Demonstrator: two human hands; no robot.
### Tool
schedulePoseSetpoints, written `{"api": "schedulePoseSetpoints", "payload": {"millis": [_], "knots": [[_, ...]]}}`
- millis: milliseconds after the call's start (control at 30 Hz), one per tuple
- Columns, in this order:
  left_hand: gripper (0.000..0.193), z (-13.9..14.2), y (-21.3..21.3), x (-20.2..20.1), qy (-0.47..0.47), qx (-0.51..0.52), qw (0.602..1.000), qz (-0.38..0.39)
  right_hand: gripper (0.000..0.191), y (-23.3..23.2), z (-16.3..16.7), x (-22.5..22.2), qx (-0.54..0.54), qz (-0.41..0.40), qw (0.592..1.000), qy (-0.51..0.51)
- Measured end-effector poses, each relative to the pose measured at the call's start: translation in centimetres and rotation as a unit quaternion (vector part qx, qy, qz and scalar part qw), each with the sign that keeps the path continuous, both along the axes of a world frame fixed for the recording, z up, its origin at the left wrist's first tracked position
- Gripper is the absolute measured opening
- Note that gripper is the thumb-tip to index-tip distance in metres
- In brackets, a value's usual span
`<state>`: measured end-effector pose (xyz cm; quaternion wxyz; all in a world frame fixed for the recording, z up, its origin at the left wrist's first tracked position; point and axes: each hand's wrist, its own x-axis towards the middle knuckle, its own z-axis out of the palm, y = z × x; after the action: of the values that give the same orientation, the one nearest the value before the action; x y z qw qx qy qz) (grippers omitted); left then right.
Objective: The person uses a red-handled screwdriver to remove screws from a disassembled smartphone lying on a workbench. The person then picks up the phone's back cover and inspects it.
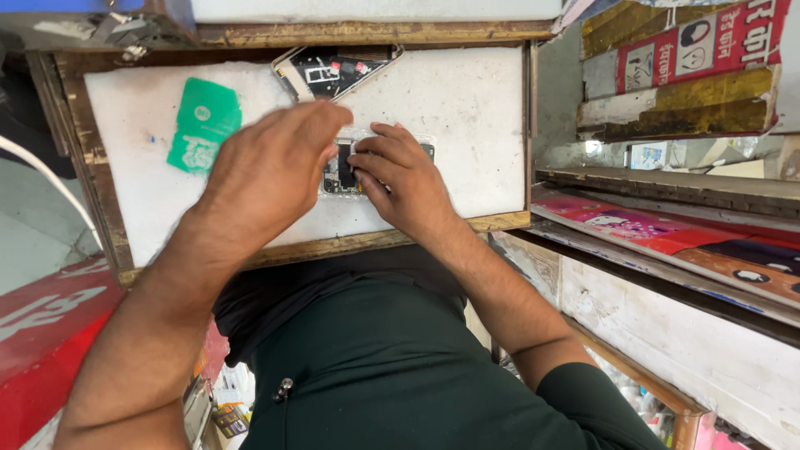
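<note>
Both hands meet over the opened phone (pixel 343 175) on the white board (pixel 467 108): left hand (pixel 267 171) loosely curled covering it, right hand (pixel 400 179) with fingertips pressed onto it.

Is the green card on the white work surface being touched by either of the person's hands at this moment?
No. The green card lies apart on the white work surface, while the left hand and right hand both rest on the opened phone.

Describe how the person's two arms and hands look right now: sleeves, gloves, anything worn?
Both hands are bare: the left hand and right hand wear no gloves, and no rings or watch show. The forearms are uncovered. A short dark green fabric sleeve shows on the right upper arm, matching the dark green shirt.
</note>
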<state>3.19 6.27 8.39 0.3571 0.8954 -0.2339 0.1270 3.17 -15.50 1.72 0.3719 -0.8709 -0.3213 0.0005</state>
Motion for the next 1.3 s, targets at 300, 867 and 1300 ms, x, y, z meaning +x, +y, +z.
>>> {"api": "schedulePoseSetpoints", "payload": {"millis": [300,867,1300], "knots": [[0.032,-0.7,0.3,0.4,0.130,0.046,0.990,0.004,0.030,0.1,0.1,0.1,-0.020,0.006,1.000,-0.004],[0.040,-0.8,0.8,0.0,0.016,0.080,0.996,0.037,0.029,1.5,0.7,0.8,-0.036,-0.014,0.999,-0.008],[0.044,-1.2,1.5,0.2,0.064,0.040,0.996,0.036,0.027,1.9,0.0,1.8,-0.042,-0.010,0.999,0.000]]}}
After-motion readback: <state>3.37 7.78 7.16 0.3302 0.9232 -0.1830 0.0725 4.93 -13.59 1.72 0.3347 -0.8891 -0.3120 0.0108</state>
